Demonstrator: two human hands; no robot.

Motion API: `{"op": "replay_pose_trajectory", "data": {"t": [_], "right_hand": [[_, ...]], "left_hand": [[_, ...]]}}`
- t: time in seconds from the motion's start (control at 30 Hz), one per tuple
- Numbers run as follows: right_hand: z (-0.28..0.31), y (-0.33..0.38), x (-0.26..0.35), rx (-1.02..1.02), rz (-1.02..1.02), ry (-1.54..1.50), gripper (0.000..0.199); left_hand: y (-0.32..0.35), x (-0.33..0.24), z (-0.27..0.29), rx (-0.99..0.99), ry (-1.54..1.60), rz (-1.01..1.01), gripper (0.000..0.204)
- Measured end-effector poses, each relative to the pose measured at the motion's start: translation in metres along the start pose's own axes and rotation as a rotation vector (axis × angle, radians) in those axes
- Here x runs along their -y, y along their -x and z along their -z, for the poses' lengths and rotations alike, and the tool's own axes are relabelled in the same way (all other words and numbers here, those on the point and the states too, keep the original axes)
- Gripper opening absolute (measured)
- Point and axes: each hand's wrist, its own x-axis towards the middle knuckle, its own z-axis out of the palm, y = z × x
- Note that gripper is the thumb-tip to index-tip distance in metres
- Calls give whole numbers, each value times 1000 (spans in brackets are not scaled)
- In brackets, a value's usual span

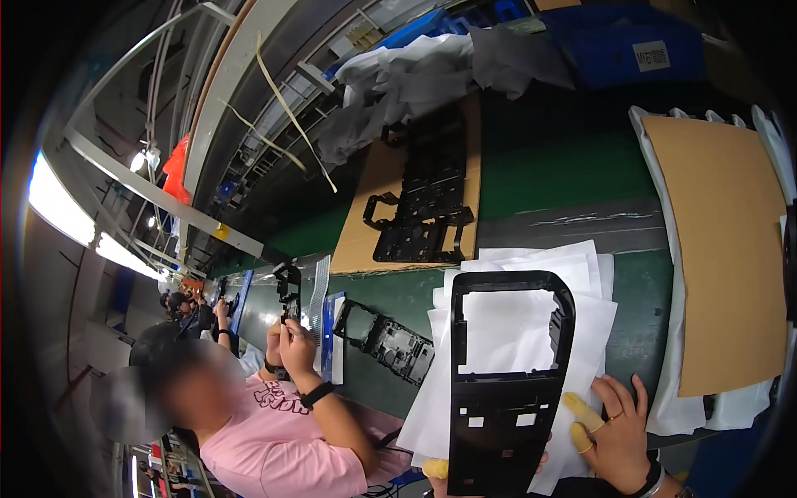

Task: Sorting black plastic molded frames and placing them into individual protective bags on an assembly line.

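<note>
"starting from the biggest thing, what do you see?"

"a green table (641, 307), and at its right side a cardboard sheet (722, 249) lying on a white-wrapped pile (672, 411). then come white sheets (591, 324), stacked unevenly."

"and the black frame (508, 394)?"

"it is over these white sheets, its big window at the far end. the left hand (436, 469) seems to be wrapped around the near end: one covered finger at the left edge, a fingertip at the right. its palm is hidden."

"the right hand (618, 440)?"

"just beside the frame, fingers loosely spread; i see nothing held in it. smallest are its yellow finger covers (584, 412)."

"what could go wrong?"

"i think the frame could tip, because the window end is far from that grip. also the uneven sheets could slip, and then the frame may be scratched."
</note>
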Motion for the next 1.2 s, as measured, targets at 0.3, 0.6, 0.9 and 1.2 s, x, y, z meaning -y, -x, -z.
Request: {"op": "replay_pose_trajectory", "data": {"t": [0.3, 0.6, 0.9, 1.2], "right_hand": [[2, 1, -1, 5, -3, -29, 36], [7, -4, 1, 15, 46, 11, 39], [6, -6, 5, 20, 40, 10, 39], [10, -5, 6, 35, 44, 24, 38]], "left_hand": [[12, 11, 37, -394, -816, -109, 53], [-17, -7, 9, -5, -57, 43, 85], [-25, -26, -25, -61, 115, -41, 85], [-28, -16, -18, 67, 263, -95, 84]]}}
